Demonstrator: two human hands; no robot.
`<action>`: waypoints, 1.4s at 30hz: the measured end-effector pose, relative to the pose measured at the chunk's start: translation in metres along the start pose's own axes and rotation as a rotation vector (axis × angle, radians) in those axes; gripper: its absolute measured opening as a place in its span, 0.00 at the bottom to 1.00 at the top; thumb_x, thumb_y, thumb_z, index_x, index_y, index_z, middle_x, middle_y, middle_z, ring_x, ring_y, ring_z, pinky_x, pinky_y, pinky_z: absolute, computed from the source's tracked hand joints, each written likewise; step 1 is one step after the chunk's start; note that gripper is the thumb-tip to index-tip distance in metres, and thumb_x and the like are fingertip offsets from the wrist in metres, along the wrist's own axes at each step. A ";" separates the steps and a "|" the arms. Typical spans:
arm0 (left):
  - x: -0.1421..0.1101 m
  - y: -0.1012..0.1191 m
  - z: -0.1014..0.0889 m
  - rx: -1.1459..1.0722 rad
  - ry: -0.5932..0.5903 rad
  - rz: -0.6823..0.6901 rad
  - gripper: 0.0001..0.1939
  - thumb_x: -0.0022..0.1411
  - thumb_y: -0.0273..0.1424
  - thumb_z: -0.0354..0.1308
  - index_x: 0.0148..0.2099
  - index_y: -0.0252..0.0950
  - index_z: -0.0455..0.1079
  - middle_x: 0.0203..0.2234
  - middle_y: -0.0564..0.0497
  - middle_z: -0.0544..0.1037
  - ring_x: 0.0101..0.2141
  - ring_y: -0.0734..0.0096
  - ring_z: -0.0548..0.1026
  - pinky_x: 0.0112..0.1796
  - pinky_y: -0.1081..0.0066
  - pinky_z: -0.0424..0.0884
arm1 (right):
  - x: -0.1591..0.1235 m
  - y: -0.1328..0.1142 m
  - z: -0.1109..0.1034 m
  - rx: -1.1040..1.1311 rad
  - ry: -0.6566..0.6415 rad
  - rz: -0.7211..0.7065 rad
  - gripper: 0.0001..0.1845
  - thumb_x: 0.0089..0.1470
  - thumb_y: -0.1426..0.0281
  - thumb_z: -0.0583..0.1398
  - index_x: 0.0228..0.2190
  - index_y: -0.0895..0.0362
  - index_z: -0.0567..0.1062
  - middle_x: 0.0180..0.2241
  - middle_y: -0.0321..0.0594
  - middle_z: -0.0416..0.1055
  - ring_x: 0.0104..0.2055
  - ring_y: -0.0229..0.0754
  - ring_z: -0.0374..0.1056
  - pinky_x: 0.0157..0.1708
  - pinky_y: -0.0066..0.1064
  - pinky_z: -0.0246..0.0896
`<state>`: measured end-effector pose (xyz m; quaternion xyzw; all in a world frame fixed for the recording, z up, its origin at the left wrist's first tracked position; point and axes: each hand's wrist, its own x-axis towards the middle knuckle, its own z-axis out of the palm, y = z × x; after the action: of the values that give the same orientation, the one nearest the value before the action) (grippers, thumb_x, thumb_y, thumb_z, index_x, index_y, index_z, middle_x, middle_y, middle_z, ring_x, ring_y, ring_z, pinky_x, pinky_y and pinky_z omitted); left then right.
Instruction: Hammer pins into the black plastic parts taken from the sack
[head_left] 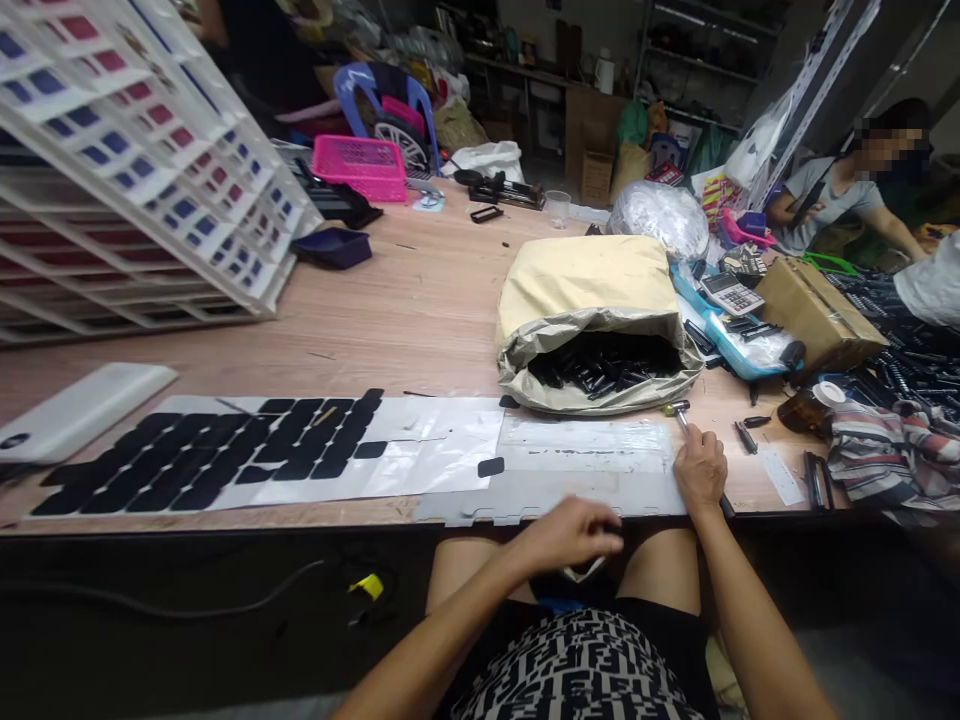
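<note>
My right hand [701, 468] is closed round the handle of a small hammer [677, 408], its head pointing away from me, at the right end of a grey sheet [600, 490]. At the table's front edge, my left hand [579, 532] hovers over my lap with fingers curled; a dark bit shows by the fingertips, too small to name. One black rounded piece [491, 467] lies on the sheet. Left of it, rows of similar black pieces [202, 450] cover white paper [442, 440]. Behind the sheet, a cream sack [589, 275] lies with its mouth towards me, full of black parts [600, 370].
A white slatted crate [255, 250] leans at left, near a white device [90, 410]. Pink basket [360, 165] stands behind. On the right are a blue tray [739, 350], calculator [731, 295], cardboard box [817, 315], jar [810, 408] and striped cloth [892, 455]. Another person [832, 205] sits beyond.
</note>
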<state>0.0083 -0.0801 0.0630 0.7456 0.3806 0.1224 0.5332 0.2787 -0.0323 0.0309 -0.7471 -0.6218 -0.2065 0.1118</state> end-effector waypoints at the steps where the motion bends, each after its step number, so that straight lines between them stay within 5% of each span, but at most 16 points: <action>1: 0.014 0.006 -0.017 0.009 0.156 0.030 0.18 0.63 0.42 0.58 0.49 0.39 0.78 0.32 0.51 0.81 0.31 0.67 0.77 0.34 0.71 0.69 | 0.000 0.000 0.000 0.001 -0.001 -0.003 0.18 0.60 0.73 0.52 0.50 0.56 0.72 0.36 0.44 0.65 0.39 0.45 0.58 0.35 0.34 0.50; 4: 0.068 0.009 -0.071 0.185 0.632 0.024 0.16 0.65 0.35 0.56 0.52 0.38 0.76 0.35 0.48 0.79 0.34 0.66 0.75 0.37 0.68 0.71 | 0.000 0.000 0.000 0.005 -0.006 0.001 0.19 0.59 0.73 0.54 0.51 0.56 0.72 0.36 0.44 0.65 0.40 0.45 0.59 0.35 0.34 0.50; 6: 0.106 0.003 -0.102 0.365 0.841 0.020 0.16 0.65 0.29 0.55 0.54 0.37 0.74 0.42 0.44 0.76 0.40 0.63 0.75 0.42 0.66 0.70 | 0.000 0.000 0.000 0.010 -0.011 0.003 0.19 0.58 0.73 0.54 0.51 0.56 0.72 0.37 0.44 0.65 0.40 0.45 0.59 0.35 0.34 0.51; 8: 0.136 -0.003 -0.126 0.556 0.853 -0.030 0.17 0.63 0.24 0.54 0.53 0.36 0.74 0.46 0.41 0.73 0.44 0.59 0.74 0.43 0.65 0.70 | 0.000 0.000 0.000 0.012 -0.012 0.007 0.19 0.59 0.73 0.54 0.51 0.56 0.72 0.37 0.44 0.65 0.40 0.45 0.59 0.35 0.34 0.52; 10: 0.157 -0.008 -0.142 0.706 0.734 -0.107 0.16 0.60 0.21 0.55 0.48 0.35 0.76 0.48 0.38 0.72 0.45 0.54 0.74 0.41 0.63 0.69 | 0.000 -0.001 0.000 0.011 -0.012 0.013 0.19 0.59 0.73 0.53 0.51 0.56 0.72 0.37 0.44 0.66 0.40 0.45 0.59 0.35 0.34 0.52; 14: 0.166 -0.010 -0.155 0.780 0.603 -0.162 0.12 0.58 0.20 0.56 0.42 0.34 0.77 0.51 0.37 0.71 0.43 0.53 0.75 0.40 0.63 0.68 | -0.001 -0.002 -0.002 0.012 -0.016 0.015 0.19 0.59 0.74 0.53 0.51 0.55 0.72 0.37 0.44 0.66 0.40 0.45 0.59 0.35 0.34 0.51; 18: 0.137 -0.007 -0.143 0.742 0.674 -0.020 0.11 0.63 0.25 0.56 0.46 0.37 0.75 0.47 0.42 0.72 0.44 0.57 0.73 0.40 0.65 0.67 | -0.001 -0.002 -0.002 0.014 -0.024 0.021 0.19 0.59 0.73 0.53 0.51 0.55 0.72 0.37 0.43 0.65 0.40 0.45 0.59 0.35 0.34 0.50; 22: 0.094 -0.016 -0.105 0.692 0.625 0.120 0.10 0.63 0.33 0.62 0.46 0.39 0.76 0.39 0.46 0.75 0.43 0.59 0.71 0.41 0.65 0.67 | -0.002 -0.001 -0.001 0.008 -0.030 0.020 0.19 0.60 0.73 0.52 0.51 0.55 0.71 0.37 0.43 0.65 0.40 0.45 0.58 0.35 0.34 0.50; 25: 0.076 -0.034 -0.073 0.584 0.543 0.129 0.10 0.59 0.35 0.66 0.43 0.40 0.78 0.35 0.48 0.76 0.41 0.60 0.71 0.42 0.65 0.67 | -0.001 -0.001 -0.002 0.012 -0.032 0.022 0.19 0.60 0.73 0.53 0.51 0.55 0.72 0.37 0.44 0.65 0.40 0.45 0.58 0.35 0.34 0.49; 28: 0.073 -0.054 -0.054 0.402 0.580 0.076 0.11 0.57 0.35 0.68 0.43 0.40 0.79 0.34 0.50 0.75 0.40 0.62 0.72 0.42 0.66 0.68 | -0.001 -0.002 -0.003 0.019 -0.026 0.029 0.19 0.60 0.73 0.53 0.51 0.56 0.72 0.37 0.44 0.65 0.40 0.45 0.58 0.34 0.33 0.49; 36: 0.077 -0.069 -0.055 0.143 0.632 0.145 0.11 0.54 0.32 0.68 0.41 0.39 0.78 0.35 0.51 0.76 0.40 0.65 0.74 0.43 0.67 0.69 | -0.001 0.003 -0.002 0.093 -0.024 0.065 0.19 0.61 0.73 0.52 0.51 0.55 0.74 0.37 0.44 0.66 0.40 0.45 0.60 0.35 0.33 0.52; 42: 0.081 -0.072 -0.055 0.107 0.619 0.113 0.09 0.52 0.33 0.70 0.38 0.39 0.79 0.33 0.53 0.74 0.39 0.67 0.73 0.41 0.68 0.68 | -0.019 -0.022 -0.036 0.511 0.017 0.224 0.23 0.62 0.71 0.49 0.56 0.55 0.71 0.43 0.46 0.70 0.43 0.44 0.67 0.39 0.33 0.61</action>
<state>-0.0002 0.0253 0.0025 0.7198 0.4886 0.3526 0.3448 0.2486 -0.0598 0.0523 -0.7571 -0.5661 -0.0355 0.3241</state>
